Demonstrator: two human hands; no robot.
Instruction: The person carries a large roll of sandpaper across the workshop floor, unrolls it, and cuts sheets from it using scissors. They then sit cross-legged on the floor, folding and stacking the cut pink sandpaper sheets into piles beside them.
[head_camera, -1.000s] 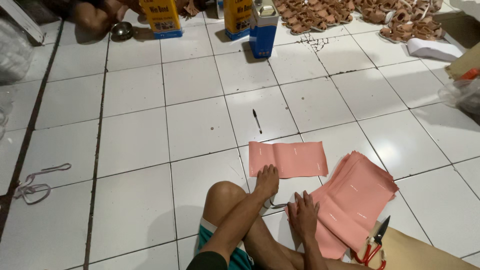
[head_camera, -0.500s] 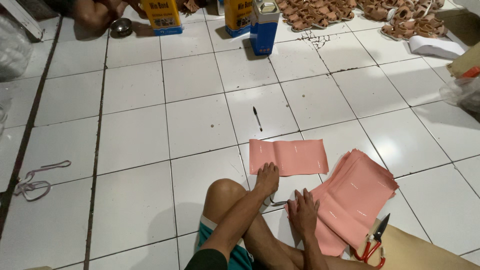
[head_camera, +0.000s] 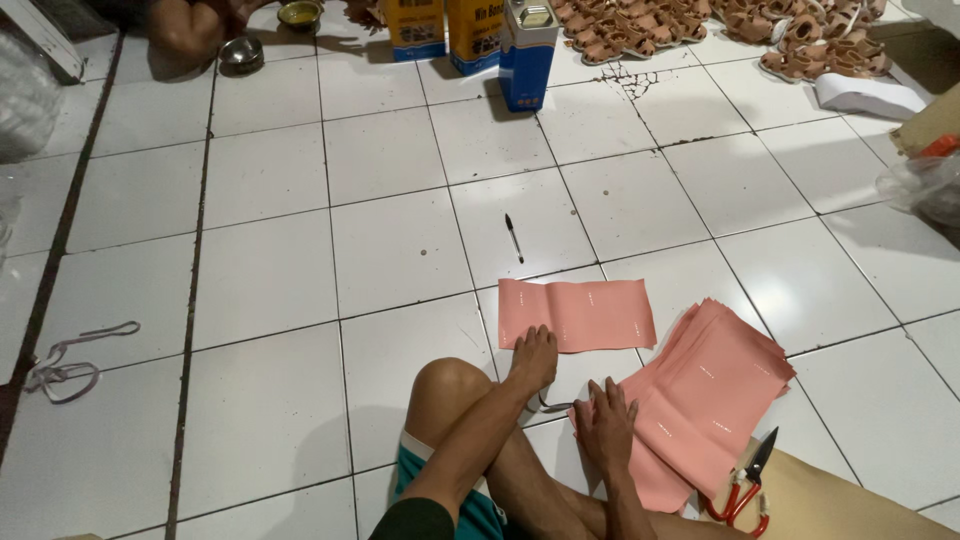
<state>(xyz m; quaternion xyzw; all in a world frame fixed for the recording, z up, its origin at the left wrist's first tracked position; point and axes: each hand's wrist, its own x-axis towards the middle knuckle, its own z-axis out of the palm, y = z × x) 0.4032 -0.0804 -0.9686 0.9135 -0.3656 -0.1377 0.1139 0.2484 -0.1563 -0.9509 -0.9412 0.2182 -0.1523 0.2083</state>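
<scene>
Head view: right hand flat on pink sheet stack (scissors beside).

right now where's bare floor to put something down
Bare tiles lie left of the knee, between the white cord and the pen. Crowded: pink sheet, pink stack, scissors by the right hand.

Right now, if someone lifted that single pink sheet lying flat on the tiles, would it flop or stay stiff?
Probably floppy: the pink sheet looks thin and shows gentle waves. Likely light, like the fanned stack beside it. On glossy tiles it may slide when pushed.
</scene>
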